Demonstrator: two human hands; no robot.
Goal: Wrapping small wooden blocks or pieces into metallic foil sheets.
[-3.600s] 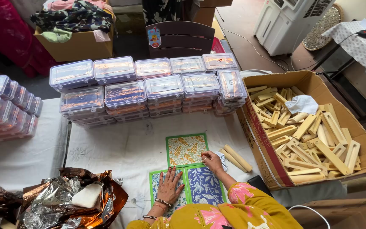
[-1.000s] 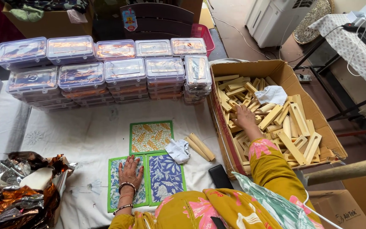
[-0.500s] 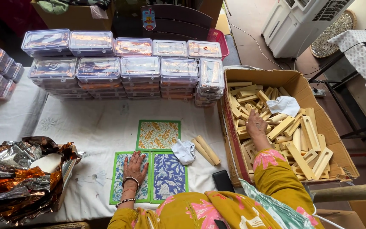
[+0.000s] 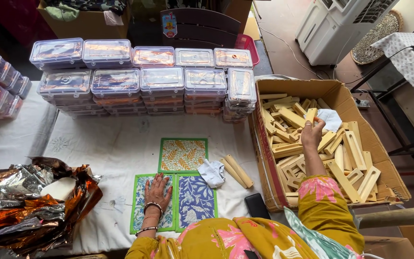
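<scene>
Since half a second ago the right hand has lifted off the heap in the cardboard box and now pinches one pale wooden piece upright between its fingers; left hand unmoved.

Left hand — palm down, fingers spread flat, pressing the green-bordered blue patterned card at the near counter edge. Grips nothing. Bangles at the wrist.

Right arm reaches out over the box's near wall, yellow sleeve with pink flowers, wrist bent, fingers closed round the lower end of the piece.

Around, near to far:
- three patterned cards on the white counter: two blue side by side, second blue card just right of the hand, one yellow-leaf card behind them
- crumpled white cloth touching the cards' corner
- two loose wooden sticks just beside it
- dark flat phone-like slab against the box
- crumpled copper-silver foil at left, a white lump lying in it
- box heaped with wooden pieces, too many to count; a white cloth among them
- clear lidded plastic boxes stacked in rows at the counter's far side — five stacks across the back row.
</scene>
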